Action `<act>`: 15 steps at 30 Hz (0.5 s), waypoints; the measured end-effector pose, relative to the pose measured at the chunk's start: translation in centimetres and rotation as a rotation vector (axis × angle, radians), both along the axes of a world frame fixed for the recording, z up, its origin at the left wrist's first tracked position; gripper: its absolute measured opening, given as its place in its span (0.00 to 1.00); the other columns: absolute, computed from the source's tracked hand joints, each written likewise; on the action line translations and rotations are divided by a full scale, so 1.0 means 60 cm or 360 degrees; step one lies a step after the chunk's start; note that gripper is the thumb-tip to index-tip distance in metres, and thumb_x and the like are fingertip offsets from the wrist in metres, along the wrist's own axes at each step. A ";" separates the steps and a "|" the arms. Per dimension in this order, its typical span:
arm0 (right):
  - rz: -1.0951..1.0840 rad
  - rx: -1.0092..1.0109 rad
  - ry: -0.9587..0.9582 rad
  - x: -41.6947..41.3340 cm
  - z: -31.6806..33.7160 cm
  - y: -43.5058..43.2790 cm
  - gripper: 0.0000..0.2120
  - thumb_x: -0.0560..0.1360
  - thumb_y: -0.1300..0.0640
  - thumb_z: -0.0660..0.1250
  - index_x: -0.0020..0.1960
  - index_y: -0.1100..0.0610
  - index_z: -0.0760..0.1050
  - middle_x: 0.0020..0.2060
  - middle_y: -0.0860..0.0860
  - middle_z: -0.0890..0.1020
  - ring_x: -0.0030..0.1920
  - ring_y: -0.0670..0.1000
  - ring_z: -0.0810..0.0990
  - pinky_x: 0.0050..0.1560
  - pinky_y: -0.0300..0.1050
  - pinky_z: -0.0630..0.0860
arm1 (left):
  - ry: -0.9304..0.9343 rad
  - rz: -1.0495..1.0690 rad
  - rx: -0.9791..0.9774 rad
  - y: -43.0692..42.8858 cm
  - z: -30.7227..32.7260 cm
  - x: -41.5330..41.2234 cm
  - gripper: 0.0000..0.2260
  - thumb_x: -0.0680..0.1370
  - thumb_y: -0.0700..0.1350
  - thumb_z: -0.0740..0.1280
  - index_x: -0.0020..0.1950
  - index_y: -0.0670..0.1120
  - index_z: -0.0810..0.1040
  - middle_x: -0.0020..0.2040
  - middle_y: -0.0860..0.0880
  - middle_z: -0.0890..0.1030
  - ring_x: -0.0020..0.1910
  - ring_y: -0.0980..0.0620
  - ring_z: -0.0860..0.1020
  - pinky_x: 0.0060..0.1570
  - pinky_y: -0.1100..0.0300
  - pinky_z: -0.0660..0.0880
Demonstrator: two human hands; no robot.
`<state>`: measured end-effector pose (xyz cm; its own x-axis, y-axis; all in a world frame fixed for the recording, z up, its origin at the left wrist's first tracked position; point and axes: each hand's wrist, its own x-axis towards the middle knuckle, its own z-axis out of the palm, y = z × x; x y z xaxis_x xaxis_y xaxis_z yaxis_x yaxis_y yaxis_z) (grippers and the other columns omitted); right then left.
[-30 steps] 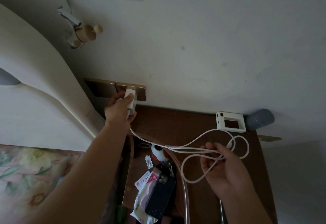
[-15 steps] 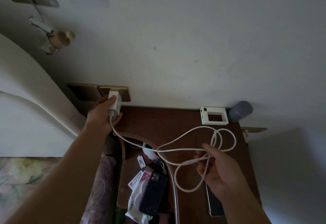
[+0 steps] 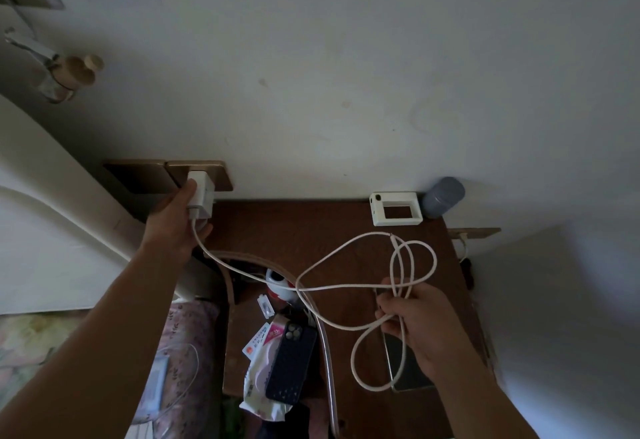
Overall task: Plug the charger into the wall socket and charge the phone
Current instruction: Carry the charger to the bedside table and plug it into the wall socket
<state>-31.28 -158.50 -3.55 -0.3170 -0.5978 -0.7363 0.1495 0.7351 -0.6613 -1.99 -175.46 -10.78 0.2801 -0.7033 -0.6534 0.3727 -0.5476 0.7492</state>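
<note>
The left hand (image 3: 176, 227) pinches the small, light, rigid white charger block (image 3: 200, 193) by its sides at the brass wall socket (image 3: 221, 175); the right hand (image 3: 420, 328) grips the limp white cable (image 3: 346, 255).

The table (image 3: 311, 231) stands against the wall, and all places here are given from it. Above its back left corner, the wall socket (image 3: 221, 175) sits on the wall with the charger (image 3: 201, 193) on it, and the left hand (image 3: 180, 227) is around the charger. At the back right corner of the table a small frame (image 3: 396, 208) lies, with a cylinder (image 3: 443, 196) just right of it. The cable (image 3: 329, 288) runs from the charger across the table to the right hand (image 3: 419, 324), above the front right part. Under this hand a phone (image 3: 405, 366) lies on the table. Left of the table's front, lower down, a second phone (image 3: 291, 362) lies on a packet (image 3: 259, 369).
</note>
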 end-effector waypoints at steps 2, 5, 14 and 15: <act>0.0069 0.0014 0.0060 -0.003 -0.002 0.003 0.09 0.74 0.68 0.65 0.53 0.59 0.76 0.44 0.60 0.82 0.40 0.53 0.82 0.34 0.42 0.78 | -0.0076 0.0034 0.0000 0.011 0.000 0.006 0.23 0.74 0.56 0.70 0.65 0.47 0.74 0.57 0.46 0.79 0.53 0.49 0.80 0.55 0.51 0.77; 0.0144 0.0044 0.0082 -0.010 -0.003 0.009 0.10 0.75 0.68 0.64 0.54 0.57 0.74 0.47 0.60 0.81 0.40 0.53 0.84 0.32 0.40 0.79 | -0.0183 0.0187 -0.0037 0.042 -0.002 0.023 0.19 0.75 0.56 0.68 0.63 0.48 0.76 0.56 0.50 0.80 0.53 0.53 0.80 0.55 0.54 0.75; 0.0414 0.0189 0.0058 -0.037 0.000 0.030 0.15 0.75 0.69 0.64 0.56 0.53 0.72 0.48 0.63 0.81 0.38 0.55 0.86 0.33 0.41 0.80 | -0.0761 0.0110 -0.0143 0.205 -0.041 0.027 0.12 0.78 0.44 0.65 0.60 0.44 0.77 0.48 0.45 0.80 0.47 0.50 0.77 0.53 0.51 0.73; 0.0442 0.0194 0.0063 -0.038 0.000 0.032 0.15 0.75 0.69 0.64 0.56 0.53 0.72 0.46 0.63 0.81 0.36 0.54 0.86 0.32 0.40 0.79 | -0.0826 0.0098 -0.0147 0.217 -0.042 0.023 0.11 0.77 0.44 0.65 0.59 0.46 0.78 0.50 0.43 0.80 0.49 0.48 0.78 0.54 0.50 0.74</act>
<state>-33.59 -156.56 -3.55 -0.1839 -0.5734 -0.7983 -0.0924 0.8187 -0.5668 -0.61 -162.46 -13.29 0.5927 -0.7235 -0.3539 -0.0305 -0.4592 0.8878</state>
